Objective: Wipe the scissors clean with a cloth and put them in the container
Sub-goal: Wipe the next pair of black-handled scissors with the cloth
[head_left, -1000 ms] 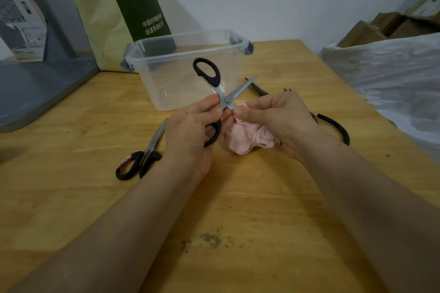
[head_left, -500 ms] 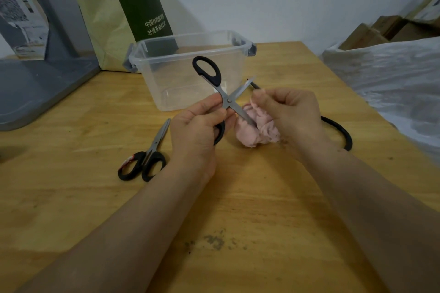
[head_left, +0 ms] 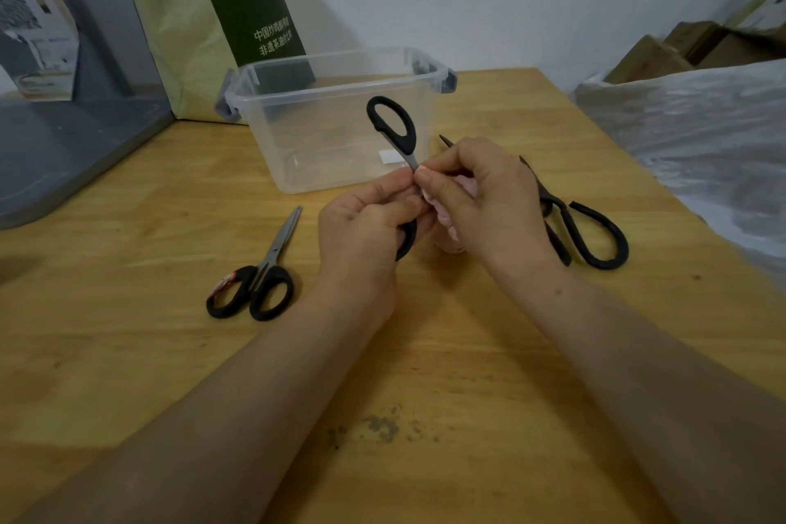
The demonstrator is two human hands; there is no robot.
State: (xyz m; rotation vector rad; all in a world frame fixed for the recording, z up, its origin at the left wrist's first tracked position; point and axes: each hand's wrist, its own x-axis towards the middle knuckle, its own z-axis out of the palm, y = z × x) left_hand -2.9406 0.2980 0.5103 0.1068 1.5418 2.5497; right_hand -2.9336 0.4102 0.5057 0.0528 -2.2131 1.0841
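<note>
My left hand [head_left: 365, 225] grips a pair of black-handled scissors [head_left: 393, 128] near the pivot, with one handle loop sticking up in front of the clear plastic container [head_left: 272, 132]. My right hand [head_left: 480, 196] holds a pink cloth [head_left: 446, 221] bunched in the palm and pinches it against the scissors next to the left fingers. The blades are hidden behind the right hand and the cloth. The container stands just behind my hands and looks empty.
A second pair of black-handled scissors [head_left: 259, 277] lies shut on the wooden table [head_left: 127, 311] to the left. A larger dark pair [head_left: 587, 234] lies to the right. A paper bag [head_left: 204, 26] stands behind the container, a grey board [head_left: 64, 149] at left, plastic sheeting [head_left: 701, 132] at right.
My right hand with the cloth has slid in along the blades toward the pivot and now covers them. The blades that showed open before are hidden.
</note>
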